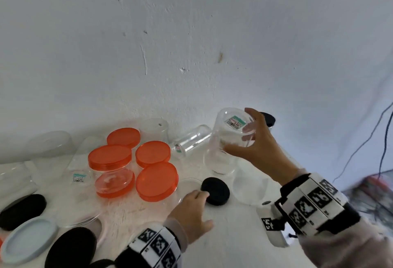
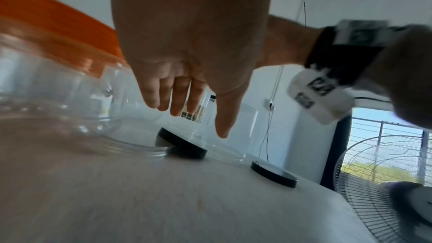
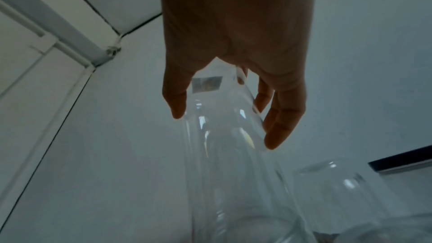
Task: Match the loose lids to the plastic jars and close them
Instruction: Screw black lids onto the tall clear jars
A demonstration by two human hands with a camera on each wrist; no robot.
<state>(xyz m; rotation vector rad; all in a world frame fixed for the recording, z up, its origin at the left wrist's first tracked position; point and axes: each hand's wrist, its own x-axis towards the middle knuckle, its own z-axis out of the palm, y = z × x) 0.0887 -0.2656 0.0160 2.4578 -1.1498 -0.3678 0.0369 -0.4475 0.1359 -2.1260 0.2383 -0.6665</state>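
Our right hand (image 1: 258, 148) wraps the upturned base of a tall clear jar (image 1: 228, 140), thumb on the near side and fingers on the far side, while its mouth rests on the worktop (image 1: 223, 244) at about two o'clock from the centre. Our left hand (image 1: 192, 212) hangs loosely spread, fingers pointing down, holding nothing, its fingertips at the edge of the small black lid (image 1: 215, 191) lying flat at five o'clock from the jar.

The main risk, as we judge it, is the flip: the jar is mouth-down, so we must turn it over in a crowded spot. A careless swing could knock the clear jar lying on its side (image 1: 191, 140) at nine o'clock, or the orange-lidded jars (image 1: 131, 167) farther left. The smooth wall could also slip in a one-handed hold. The black lid may not fit this mouth at all; we cannot tell its size match from here.

The jar looks thin, transparent and empty, with a green-and-white price sticker (image 1: 235, 122) on its base. Other loose black lids and a pale blue one (image 1: 27, 240) lie at seven o'clock.
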